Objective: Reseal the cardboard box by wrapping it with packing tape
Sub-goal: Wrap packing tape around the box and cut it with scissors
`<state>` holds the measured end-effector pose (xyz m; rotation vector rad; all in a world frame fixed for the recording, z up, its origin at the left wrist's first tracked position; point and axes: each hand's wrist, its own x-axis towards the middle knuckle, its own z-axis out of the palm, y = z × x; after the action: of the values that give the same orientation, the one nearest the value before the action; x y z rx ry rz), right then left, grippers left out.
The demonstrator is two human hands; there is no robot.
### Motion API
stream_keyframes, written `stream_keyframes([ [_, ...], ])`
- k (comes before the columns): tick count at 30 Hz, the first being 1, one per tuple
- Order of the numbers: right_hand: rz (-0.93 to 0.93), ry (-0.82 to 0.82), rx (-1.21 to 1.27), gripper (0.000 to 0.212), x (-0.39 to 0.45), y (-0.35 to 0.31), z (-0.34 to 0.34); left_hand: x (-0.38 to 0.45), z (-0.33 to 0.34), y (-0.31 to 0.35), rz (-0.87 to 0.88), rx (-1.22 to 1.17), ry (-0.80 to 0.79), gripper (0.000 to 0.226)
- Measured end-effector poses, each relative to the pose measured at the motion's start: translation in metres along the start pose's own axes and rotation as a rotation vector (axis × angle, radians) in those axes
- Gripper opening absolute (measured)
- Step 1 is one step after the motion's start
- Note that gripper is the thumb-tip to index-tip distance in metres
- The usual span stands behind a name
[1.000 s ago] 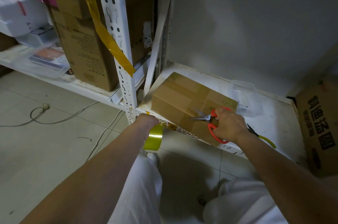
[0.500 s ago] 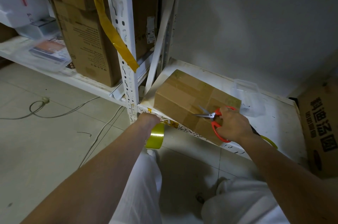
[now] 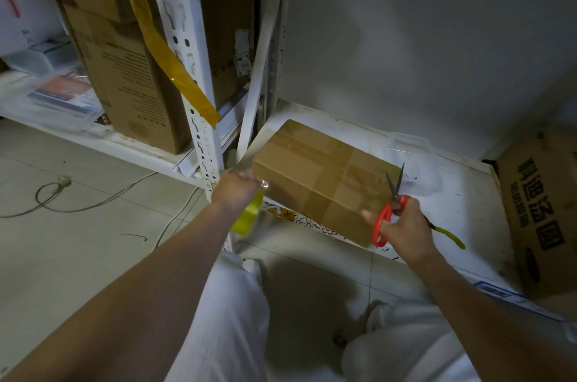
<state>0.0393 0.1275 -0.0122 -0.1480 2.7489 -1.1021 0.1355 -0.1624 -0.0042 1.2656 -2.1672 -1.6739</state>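
A brown cardboard box with shiny tape bands across its top lies on the low white shelf. My left hand grips a yellow-green roll of packing tape just off the box's left end, below the shelf edge. A short clear piece of tape shows at my fingertips beside the box corner. My right hand holds red-handled scissors at the box's right end, blades slightly parted and pointing up and away.
A white perforated shelf post with a hanging yellow tape strip stands left of the box. A clear plastic container sits behind the box. A green-handled tool lies by my right wrist. A large printed carton stands at right. Cables cross the floor.
My right hand moved right and turned the scissors from pointing left across the box to pointing upward. My left hand rose slightly toward the box's left corner with the roll.
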Motion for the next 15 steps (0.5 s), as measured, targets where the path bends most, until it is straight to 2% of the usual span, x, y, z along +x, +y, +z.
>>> stream_keyframes([
  [3,0.018,-0.055,0.000,0.071,-0.007,0.006,0.009,-0.003,0.000,0.017,0.030,-0.041,-0.095,0.006],
  [6,0.016,-0.029,0.014,0.068,-0.002,0.009,0.012,0.004,-0.003,0.021,0.047,-0.027,-0.244,0.010],
  [9,0.032,-0.016,-0.029,0.064,-0.007,0.007,0.014,0.009,-0.009,0.025,0.031,-0.065,-0.329,0.011],
  [11,0.031,0.013,-0.037,0.064,-0.009,0.004,0.014,0.008,-0.013,0.027,0.041,-0.109,-0.332,0.012],
  [15,-0.010,0.066,0.046,0.057,-0.013,-0.015,0.011,0.005,-0.028,0.045,0.087,-0.159,-0.243,0.009],
])
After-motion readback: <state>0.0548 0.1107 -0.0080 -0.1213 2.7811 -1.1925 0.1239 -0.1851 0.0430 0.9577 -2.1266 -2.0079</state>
